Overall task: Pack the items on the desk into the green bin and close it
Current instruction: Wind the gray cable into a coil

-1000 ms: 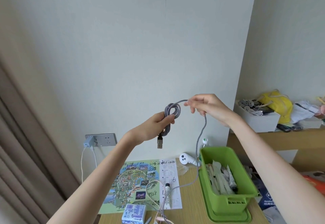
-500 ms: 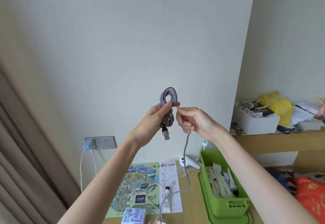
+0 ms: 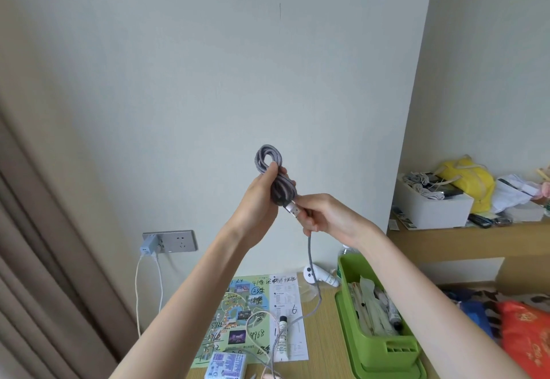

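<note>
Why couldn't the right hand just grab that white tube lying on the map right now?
Probably not right away. The right hand is closed on the grey cable that the left hand holds coiled, well above the desk. The white tube itself lies uncovered, though the cable's tail trails across it.

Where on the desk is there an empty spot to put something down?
Bare wood shows between the colourful paper map and the green plastic bin, though the grey braided cable trails across it. The map itself is crowded: a white tube, a thin white cord.

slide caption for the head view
Left hand holds coiled grey cable; right hand winds slack above green bin.
</note>
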